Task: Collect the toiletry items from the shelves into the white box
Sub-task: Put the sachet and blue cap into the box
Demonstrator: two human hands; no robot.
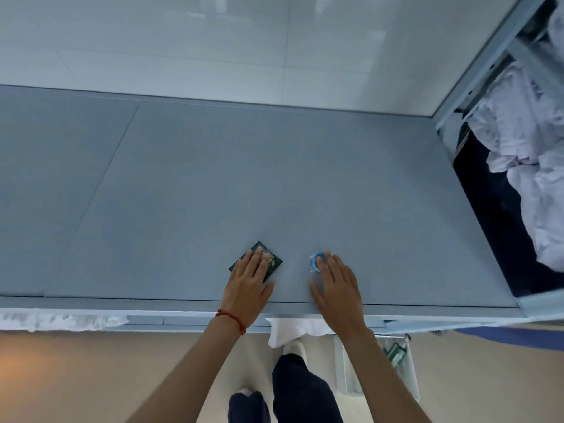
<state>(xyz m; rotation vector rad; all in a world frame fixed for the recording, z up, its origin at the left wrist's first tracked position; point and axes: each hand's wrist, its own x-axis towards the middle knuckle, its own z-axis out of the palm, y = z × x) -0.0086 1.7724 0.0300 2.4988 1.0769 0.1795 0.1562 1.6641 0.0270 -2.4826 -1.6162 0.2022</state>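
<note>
Grey shelf top (213,184): left hand (247,285) lies flat on a dark sachet (273,263); right hand (335,285), fingers straight, covers a blue-capped clear bottle (314,264) pointing far.

cool, even daylight, soft glare on the wall (274,41), wide-angle bending at edges

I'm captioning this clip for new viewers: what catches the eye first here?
Two hands on a wide grey shelf top: the left hand lies flat on a small dark green packet, and the right hand covers a clear item with a blue ring. Crumpled white cloth fills the right edge.
</note>
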